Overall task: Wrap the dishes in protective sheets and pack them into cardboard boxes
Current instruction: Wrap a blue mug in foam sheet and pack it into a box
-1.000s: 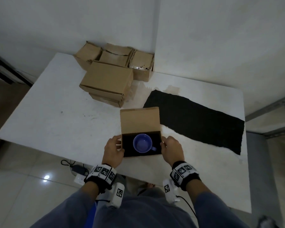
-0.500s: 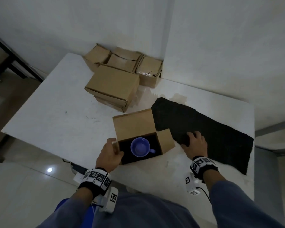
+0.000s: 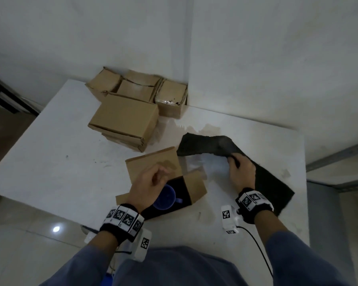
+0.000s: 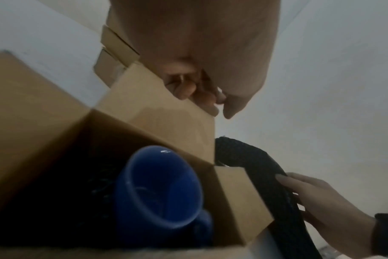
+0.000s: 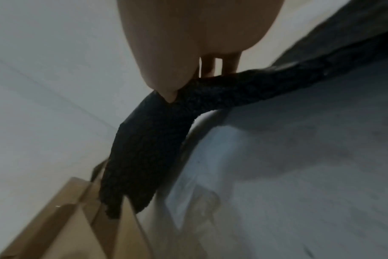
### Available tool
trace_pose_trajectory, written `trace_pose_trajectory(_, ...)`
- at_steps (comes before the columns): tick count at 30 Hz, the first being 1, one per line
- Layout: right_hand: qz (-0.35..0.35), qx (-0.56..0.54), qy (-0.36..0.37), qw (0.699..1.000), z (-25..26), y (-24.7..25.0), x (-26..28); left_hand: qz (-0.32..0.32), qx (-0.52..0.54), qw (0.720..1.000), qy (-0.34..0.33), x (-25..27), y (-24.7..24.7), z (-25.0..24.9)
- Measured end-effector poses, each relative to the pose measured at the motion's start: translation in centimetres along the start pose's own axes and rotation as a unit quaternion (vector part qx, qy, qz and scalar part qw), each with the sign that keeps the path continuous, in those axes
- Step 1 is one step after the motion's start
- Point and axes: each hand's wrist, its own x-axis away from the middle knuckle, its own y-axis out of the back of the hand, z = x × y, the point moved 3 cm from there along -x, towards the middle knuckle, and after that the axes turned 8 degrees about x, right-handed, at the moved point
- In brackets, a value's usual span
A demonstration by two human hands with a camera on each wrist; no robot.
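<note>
An open cardboard box [image 3: 194, 187] stands near the table's front edge, lined in black, with a blue mug [image 3: 165, 200] upright inside. My left hand [image 3: 160, 175] hovers over the box and its raised lid [image 3: 151, 164]; the fingers [image 4: 199, 91] are loosely curled and hold nothing. To the right, my right hand [image 3: 234, 159] pinches the near edge of the black protective sheet [image 3: 267, 182] and holds it off the table. In the right wrist view the sheet [image 5: 155, 140] droops from thumb and fingers towards the box [image 5: 66, 219]. The left wrist view shows the mug [image 4: 159, 192].
On the white table [image 3: 50, 141], a closed cardboard box [image 3: 124, 118] lies on another behind the open box. Several smaller boxes [image 3: 170, 96] stand against the wall corner. A cable [image 3: 256, 244] runs from my right wrist. A metal frame [image 3: 339, 157] stands off the table's right side.
My right hand left the box, reached right to the black sheet and lifted its near edge. My left hand rose from the box's left side to above it. The box turned slightly.
</note>
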Motion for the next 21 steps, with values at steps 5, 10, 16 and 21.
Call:
trace_pose_trajectory(5, -0.1, -0.04, 0.103, 0.989, 4.0, 2.9, 0.2, 0.058, 0.159, 0.983, 0.064, -2.5, -2.3, -4.1)
trace_pose_trajectory(10, -0.079, -0.079, 0.217, 0.97, 8.5, 3.1, 3.3, 0.093, 0.333, 0.917, 0.197, -3.3, -5.1, -8.9)
trace_pose_trajectory(16, -0.026, -0.058, 0.281, 0.958, 10.9, 3.3, 6.2, -0.056, 0.381, 0.908, 0.168, -4.0, -3.7, -10.2)
trace_pose_trajectory(21, -0.015, -0.069, 0.27, 0.96, 11.1, 4.2, 6.6, -0.062, 0.421, 0.892, 0.155, -3.2, -0.1, -9.2)
